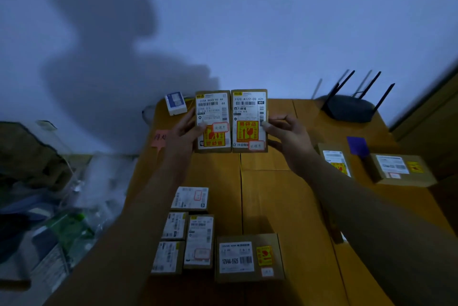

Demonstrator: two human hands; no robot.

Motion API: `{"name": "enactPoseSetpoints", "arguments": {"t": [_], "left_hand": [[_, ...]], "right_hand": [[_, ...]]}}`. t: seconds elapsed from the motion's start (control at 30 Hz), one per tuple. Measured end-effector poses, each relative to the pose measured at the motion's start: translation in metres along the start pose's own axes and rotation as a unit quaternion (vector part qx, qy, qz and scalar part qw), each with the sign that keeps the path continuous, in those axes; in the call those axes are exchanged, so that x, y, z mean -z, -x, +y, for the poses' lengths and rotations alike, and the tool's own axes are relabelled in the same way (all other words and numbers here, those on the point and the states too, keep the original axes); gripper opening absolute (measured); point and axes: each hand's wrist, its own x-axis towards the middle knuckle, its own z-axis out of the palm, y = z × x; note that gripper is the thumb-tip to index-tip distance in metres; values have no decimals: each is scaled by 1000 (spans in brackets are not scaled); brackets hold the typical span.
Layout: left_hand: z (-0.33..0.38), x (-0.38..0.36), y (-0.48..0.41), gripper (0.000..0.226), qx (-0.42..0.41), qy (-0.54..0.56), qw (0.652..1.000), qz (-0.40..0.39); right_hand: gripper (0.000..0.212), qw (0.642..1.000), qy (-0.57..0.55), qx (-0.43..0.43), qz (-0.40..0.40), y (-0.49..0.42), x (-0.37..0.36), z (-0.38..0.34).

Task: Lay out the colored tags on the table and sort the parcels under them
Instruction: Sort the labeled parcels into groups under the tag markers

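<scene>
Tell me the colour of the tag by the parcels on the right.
The tag is purple; the head view shows it.

Two brown cardboard parcels are held upright at 12 o'clock, edges touching. The left parcel point(212, 121) is gripped by the left hand point(187, 132) and the right parcel point(249, 120) by the right hand point(287, 137). Their white labels and yellow-red stickers face the camera. A pink tag point(159, 137) lies at 10 o'clock. A purple tag point(357, 146) lies at 3 o'clock, with a narrow parcel point(335, 160) and a wide parcel point(399, 169) just beside it. A cluster of five parcels point(199, 240) lies flat at 6 o'clock.
</scene>
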Motion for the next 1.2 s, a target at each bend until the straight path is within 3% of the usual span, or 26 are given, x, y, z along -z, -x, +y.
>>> {"name": "enactPoseSetpoints", "arguments": {"t": [0.17,0.33,0.43,0.57,0.73,0.9,1.0,1.2], "left_hand": [[4,-2,2,46,4,5,1000,-7],[-15,-7,-4,38,20,-10,1000,20],[-47,-14,-5,25,74,-28,996,33],[-99,-27,2,40,138,-46,987,61],[-157,-46,10,41,198,-100,973,66],[-203,-72,-5,37,255,-130,956,60],[-225,-89,-21,52,265,-141,951,77],[-255,-116,-66,54,251,-185,946,83]], "right_hand": [[17,1000,2,-8,18,3,4,2],[45,998,2,-34,60,4,13,18],[39,996,35,-51,70,9,25,39],[23,988,85,-95,89,12,43,81],[16,974,113,-164,110,8,72,129],[34,964,148,-193,104,-11,103,157],[33,960,173,-199,96,-32,121,169],[30,955,168,-234,76,-76,145,191]]}}
